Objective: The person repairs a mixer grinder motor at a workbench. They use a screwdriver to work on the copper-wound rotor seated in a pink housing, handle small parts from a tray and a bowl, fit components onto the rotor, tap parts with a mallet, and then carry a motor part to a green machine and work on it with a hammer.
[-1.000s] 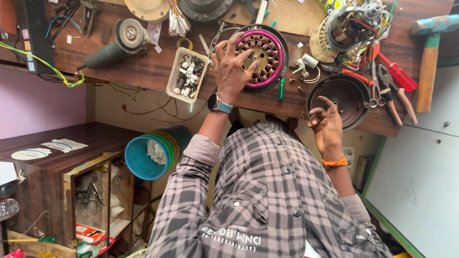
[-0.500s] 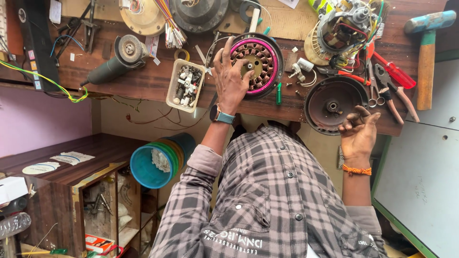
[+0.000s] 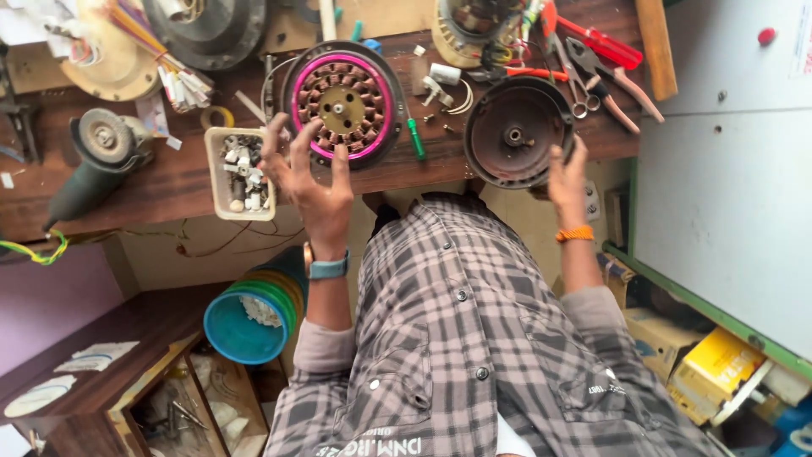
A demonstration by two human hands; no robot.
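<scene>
A round fan stator (image 3: 342, 101) with copper windings and a pink ring lies on the wooden bench (image 3: 169, 182). My left hand (image 3: 309, 182), with a blue watch on its wrist, rests its spread fingertips on the stator's near rim and grips nothing. To the right, a dark round motor cover (image 3: 514, 134) sits at the bench's edge. My right hand (image 3: 568, 173), with an orange band on its wrist, grips the cover's near right rim.
A tray of small parts (image 3: 239, 173) stands left of my left hand, and an angle grinder (image 3: 93, 161) lies further left. A green screwdriver (image 3: 414, 140), pliers (image 3: 605, 80) and a red screwdriver (image 3: 600, 42) lie nearby. Stacked blue and green tubs (image 3: 249, 317) sit below the bench.
My right hand has risen from below the bench edge and taken hold of the dark cover's rim. My left hand has drawn back from over the stator to its near rim.
</scene>
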